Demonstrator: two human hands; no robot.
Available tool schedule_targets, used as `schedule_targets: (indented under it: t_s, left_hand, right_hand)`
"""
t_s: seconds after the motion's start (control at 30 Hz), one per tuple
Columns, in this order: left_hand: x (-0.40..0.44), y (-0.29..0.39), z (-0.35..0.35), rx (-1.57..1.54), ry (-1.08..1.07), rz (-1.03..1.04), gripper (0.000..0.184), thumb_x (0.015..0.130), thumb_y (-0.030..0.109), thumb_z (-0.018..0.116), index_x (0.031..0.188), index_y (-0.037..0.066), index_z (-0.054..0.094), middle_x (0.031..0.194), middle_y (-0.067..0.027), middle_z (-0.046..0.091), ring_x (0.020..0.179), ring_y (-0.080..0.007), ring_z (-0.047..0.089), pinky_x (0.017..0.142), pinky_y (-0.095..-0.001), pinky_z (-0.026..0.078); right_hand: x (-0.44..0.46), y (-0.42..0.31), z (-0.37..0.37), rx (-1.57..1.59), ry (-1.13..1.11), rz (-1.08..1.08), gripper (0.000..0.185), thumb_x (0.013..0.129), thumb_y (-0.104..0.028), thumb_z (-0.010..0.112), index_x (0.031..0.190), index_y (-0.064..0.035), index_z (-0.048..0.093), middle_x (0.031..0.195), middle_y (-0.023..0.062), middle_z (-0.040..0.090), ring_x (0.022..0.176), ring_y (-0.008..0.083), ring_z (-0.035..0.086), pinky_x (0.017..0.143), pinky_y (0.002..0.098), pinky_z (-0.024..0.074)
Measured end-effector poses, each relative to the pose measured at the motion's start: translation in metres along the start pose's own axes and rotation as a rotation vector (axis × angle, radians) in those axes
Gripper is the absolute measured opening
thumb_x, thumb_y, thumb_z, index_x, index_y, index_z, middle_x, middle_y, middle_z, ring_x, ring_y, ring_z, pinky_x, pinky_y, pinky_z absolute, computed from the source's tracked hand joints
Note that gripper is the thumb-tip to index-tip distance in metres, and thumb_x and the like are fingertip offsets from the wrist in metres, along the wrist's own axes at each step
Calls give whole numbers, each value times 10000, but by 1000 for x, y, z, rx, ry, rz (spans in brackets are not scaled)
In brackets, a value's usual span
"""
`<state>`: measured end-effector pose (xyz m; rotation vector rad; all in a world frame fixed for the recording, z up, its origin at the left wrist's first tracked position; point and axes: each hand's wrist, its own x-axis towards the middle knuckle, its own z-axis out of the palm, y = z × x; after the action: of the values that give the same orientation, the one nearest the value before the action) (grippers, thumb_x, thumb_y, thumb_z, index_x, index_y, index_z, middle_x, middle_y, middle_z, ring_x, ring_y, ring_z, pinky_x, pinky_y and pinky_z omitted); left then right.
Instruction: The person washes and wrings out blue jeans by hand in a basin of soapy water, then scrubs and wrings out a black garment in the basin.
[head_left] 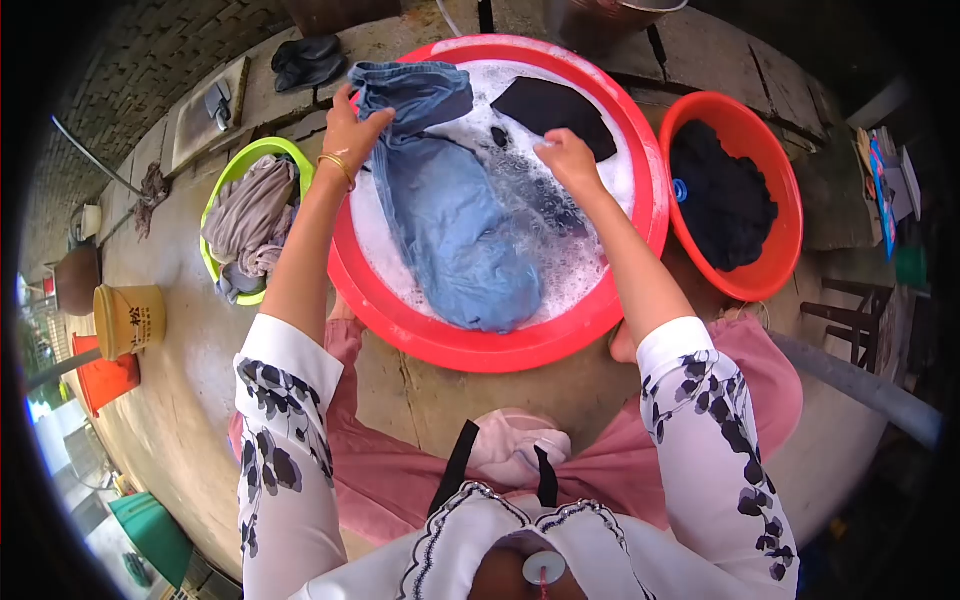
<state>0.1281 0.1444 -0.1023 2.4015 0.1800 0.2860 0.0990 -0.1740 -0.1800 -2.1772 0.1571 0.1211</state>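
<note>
A large red tub holds foamy water. Blue denim trousers lie across its left half, the waist end raised at the upper left rim. My left hand grips the edge of that end between thumb and fingers. Over the suds at the right of the tub is my right hand, fingers curled together; whether something small is in them cannot be made out. Just beyond it a black cloth floats on the foam, with a small dark piece beside it.
Right of the tub, an orange-red basin holds dark clothes. On the left, a lime-green basin holds greyish clothes. Farther left are a yellow bucket and a red bucket. Dark shoes lie at the upper left.
</note>
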Motion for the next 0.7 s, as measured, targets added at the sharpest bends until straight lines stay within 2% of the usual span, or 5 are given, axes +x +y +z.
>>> schedule_targets:
  t_s: [0.27,0.4,0.5,0.6,0.7]
  left_hand:
    - [-164,-46,115,192,-546,-154,513,702,263,687,1143,43,547,1120,-235,534,1057,-391,499,914,-412,420]
    - [-215,-28,130,168,-688,-59,465,716,225,662,1143,81,548,1130,-201,531,1059,-360,504,914,-434,416]
    - [-215,-6,122,-112,-578,518,419,709,144,646,1115,94,556,1098,-148,548,1093,-318,499,936,-413,384]
    - [-199,20,65,-208,-1057,561,364,695,113,629,1056,97,578,970,-88,594,1041,-266,522,905,-383,372]
    - [-190,28,8,448,-1241,637,285,693,129,640,973,96,595,859,-45,599,944,-228,538,816,-348,367]
  right_hand:
    - [-165,205,123,-222,-99,297,279,677,-207,737,807,-18,578,754,135,635,683,282,610,648,384,478]
    - [-185,79,85,-133,-209,325,277,662,-179,730,827,-26,567,813,153,615,791,318,600,690,416,457]
    - [-203,34,82,26,-228,-36,227,687,-139,698,828,-34,556,841,165,600,802,353,583,693,449,450]
    - [-218,2,65,146,-238,-84,185,697,-61,676,834,-29,556,828,135,598,736,292,590,659,393,468]
    - [-223,-1,78,605,-379,-13,147,716,-16,649,841,-11,572,788,70,586,709,169,564,642,296,452]
